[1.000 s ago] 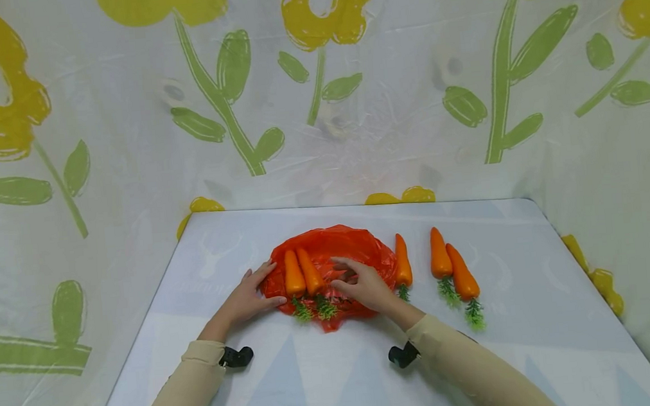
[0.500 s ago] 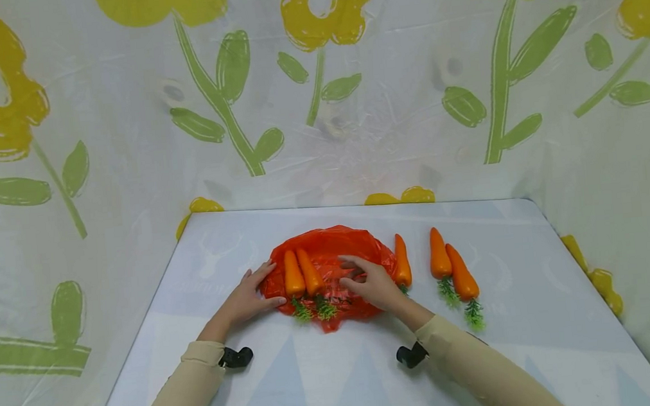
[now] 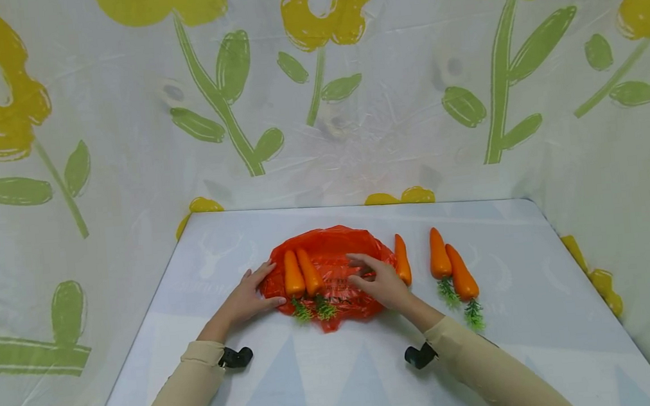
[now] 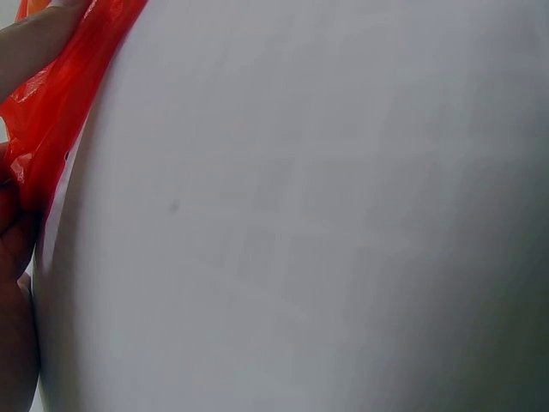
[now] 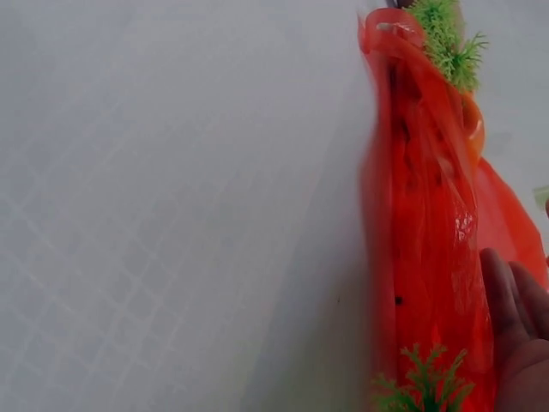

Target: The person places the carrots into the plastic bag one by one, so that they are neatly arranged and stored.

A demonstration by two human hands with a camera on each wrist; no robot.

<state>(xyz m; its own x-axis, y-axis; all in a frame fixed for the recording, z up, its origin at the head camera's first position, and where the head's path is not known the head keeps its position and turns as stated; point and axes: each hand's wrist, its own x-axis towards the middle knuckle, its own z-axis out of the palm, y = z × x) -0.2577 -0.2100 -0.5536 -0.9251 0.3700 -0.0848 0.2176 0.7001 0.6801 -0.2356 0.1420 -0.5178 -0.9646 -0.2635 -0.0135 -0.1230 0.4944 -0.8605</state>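
A red plastic bag point(image 3: 335, 247) lies spread on the table in the head view. Two orange carrots, one point(image 3: 293, 275) left of the other point(image 3: 310, 274), lie on its left part, their green leaves toward the front. At the bag's left edge, the left hand point(image 3: 245, 300) pinches the plastic; the left wrist view shows the thumb over the red film point(image 4: 64, 94). Above the bag's right part the right hand point(image 3: 383, 285) is held with fingers loosely bent and nothing in them. A third carrot point(image 3: 402, 259) lies just beyond it, its leaves hidden by that hand.
Farther right, two more carrots, one point(image 3: 438, 254) and another point(image 3: 463, 273), lie side by side on the white patterned table point(image 3: 534, 339). Behind the table hangs a flowered curtain point(image 3: 388, 126). In the right wrist view, green leaves point(image 5: 429, 390) show at the bag's near end.
The right hand has drifted to the right over the bag, now covering the third carrot's leaves. The left hand, bag and carrots stay where they were.
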